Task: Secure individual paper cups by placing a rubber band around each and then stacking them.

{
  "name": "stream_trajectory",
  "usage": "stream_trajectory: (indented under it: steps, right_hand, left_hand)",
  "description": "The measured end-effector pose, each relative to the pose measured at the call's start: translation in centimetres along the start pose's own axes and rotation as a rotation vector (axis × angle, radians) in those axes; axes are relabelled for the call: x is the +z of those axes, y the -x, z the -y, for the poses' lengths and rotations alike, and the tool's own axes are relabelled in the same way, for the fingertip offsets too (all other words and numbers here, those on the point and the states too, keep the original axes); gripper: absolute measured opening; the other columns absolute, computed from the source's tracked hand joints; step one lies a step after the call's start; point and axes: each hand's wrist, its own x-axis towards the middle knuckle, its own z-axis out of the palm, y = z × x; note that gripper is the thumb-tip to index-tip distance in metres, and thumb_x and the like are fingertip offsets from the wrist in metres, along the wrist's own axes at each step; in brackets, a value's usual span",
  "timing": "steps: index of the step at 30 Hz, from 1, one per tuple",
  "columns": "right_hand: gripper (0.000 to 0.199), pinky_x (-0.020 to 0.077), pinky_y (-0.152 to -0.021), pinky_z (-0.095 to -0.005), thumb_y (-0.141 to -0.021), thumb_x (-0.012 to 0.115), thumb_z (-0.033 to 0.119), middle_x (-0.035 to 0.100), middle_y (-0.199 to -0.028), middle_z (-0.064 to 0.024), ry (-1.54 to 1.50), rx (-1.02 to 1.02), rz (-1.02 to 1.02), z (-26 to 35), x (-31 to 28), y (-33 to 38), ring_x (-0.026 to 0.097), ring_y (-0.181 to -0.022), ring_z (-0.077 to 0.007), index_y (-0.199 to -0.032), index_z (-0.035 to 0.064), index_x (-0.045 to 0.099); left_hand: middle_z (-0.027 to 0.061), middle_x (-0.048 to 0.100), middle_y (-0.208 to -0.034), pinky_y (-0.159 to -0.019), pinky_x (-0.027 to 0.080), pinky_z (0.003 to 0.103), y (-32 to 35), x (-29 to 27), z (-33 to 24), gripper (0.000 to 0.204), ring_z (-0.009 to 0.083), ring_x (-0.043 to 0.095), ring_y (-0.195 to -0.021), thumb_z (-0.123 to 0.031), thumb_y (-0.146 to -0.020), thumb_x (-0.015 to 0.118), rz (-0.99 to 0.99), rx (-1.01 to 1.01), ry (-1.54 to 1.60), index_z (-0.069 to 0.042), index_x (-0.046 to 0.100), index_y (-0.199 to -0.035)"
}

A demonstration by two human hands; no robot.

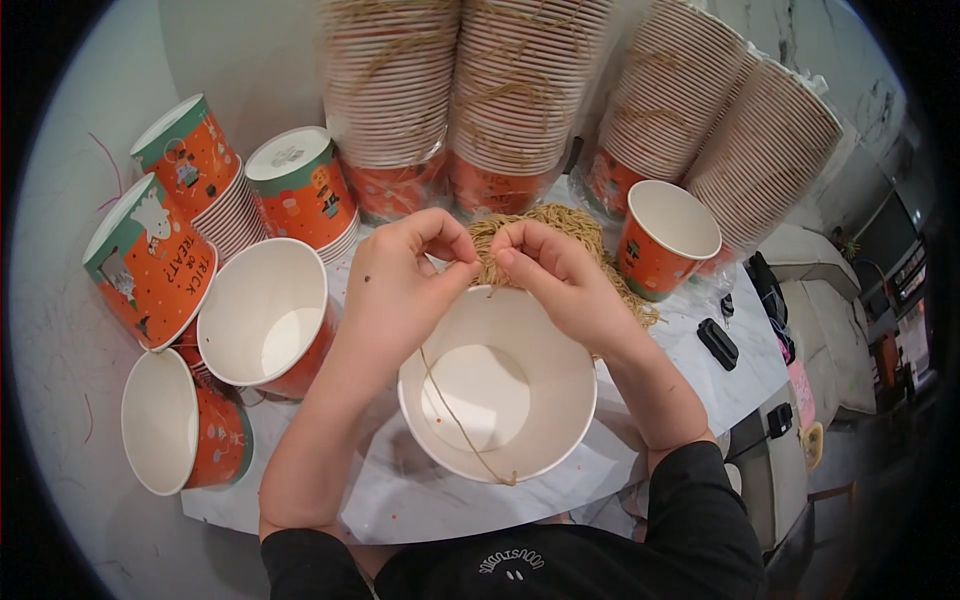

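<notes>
A white-lined paper bucket (570, 440) stands in front of me with its mouth facing up. A thin tan twine (452, 413) crosses its opening, from a small knot at the near rim up to where my left hand hides it. A short bit of twine also shows at the far rim. Above that rim, my left hand (415, 280) is closed in a pinch on the twine. My right hand (560, 285) pinches close beside it, fingertips a small gap apart. The strand between the fingers is hard to make out against the pile of twine (570, 225) behind.
Orange-and-green printed buckets, some upright (262, 310), some upside down (300, 190), crowd the left. Tall plastic-wrapped bucket stacks (390, 100) line the back. At right are a single upright bucket (672, 235) and a black object (717, 344) on the marbled table (745, 385).
</notes>
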Motion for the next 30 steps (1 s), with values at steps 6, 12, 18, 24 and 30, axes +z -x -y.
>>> stream_trajectory:
  steps: [6,12,18,24,30]
  right_hand:
    - [0.013,0.0464,-0.078,-0.0187,-0.108,0.053,0.016,0.056,-0.098,0.0071,0.010,0.024,-0.002,-0.1,-0.1,-0.1,0.052,-0.088,0.0003,-0.110,0.0045,0.058]
    - [0.016,0.0470,-0.074,-0.0214,-0.107,0.057,0.017,0.061,-0.096,0.0035,0.037,-0.053,-0.039,-0.7,0.3,0.0,0.054,-0.088,-0.0032,-0.111,0.0014,0.060]
    - [0.017,0.0461,-0.071,-0.0214,-0.106,0.058,0.017,0.061,-0.092,0.0024,0.113,-0.055,-0.065,-0.3,0.5,0.1,0.054,-0.084,-0.0030,-0.104,0.0006,0.061]
    - [0.018,0.0447,-0.070,-0.0210,-0.106,0.058,0.019,0.059,-0.090,0.0033,0.190,0.053,0.025,-0.1,0.0,0.0,0.051,-0.082,-0.0028,-0.104,0.0024,0.061]
    - [0.016,0.0449,-0.074,-0.0216,-0.106,0.056,0.019,0.058,-0.091,0.0039,0.038,0.120,0.049,0.1,0.0,0.0,0.051,-0.083,-0.0033,-0.104,0.0037,0.060]
  left_hand:
    - [-0.0049,0.068,-0.081,-0.051,0.035,0.018,0.3,-0.6,-0.1,0.009,-0.0019,0.044,-0.055,-0.004,-0.081,0.076,0.093,0.036,-0.058,-0.002,0.071,-0.089]
    - [0.0036,0.070,-0.083,-0.054,0.044,0.024,0.0,-0.3,-0.6,0.016,0.0055,0.054,-0.057,-0.010,-0.078,0.077,0.085,-0.123,-0.047,-0.001,0.071,-0.090]
    - [0.0020,0.069,-0.081,-0.055,0.044,0.022,-0.3,0.0,0.6,0.017,0.0029,0.053,-0.058,-0.008,-0.079,0.077,0.063,-0.053,0.121,-0.001,0.068,-0.092]
    - [0.0000,0.068,-0.078,-0.054,0.042,0.023,-0.3,-0.3,0.7,0.013,0.0028,0.052,-0.058,-0.007,-0.078,0.075,0.069,-0.033,0.065,-0.002,0.066,-0.086]
    - [-0.0052,0.065,-0.081,-0.050,0.032,0.019,-0.1,-0.5,0.0,0.006,-0.0029,0.042,-0.056,-0.001,-0.079,0.073,0.112,-0.054,-0.026,-0.002,0.070,-0.084]
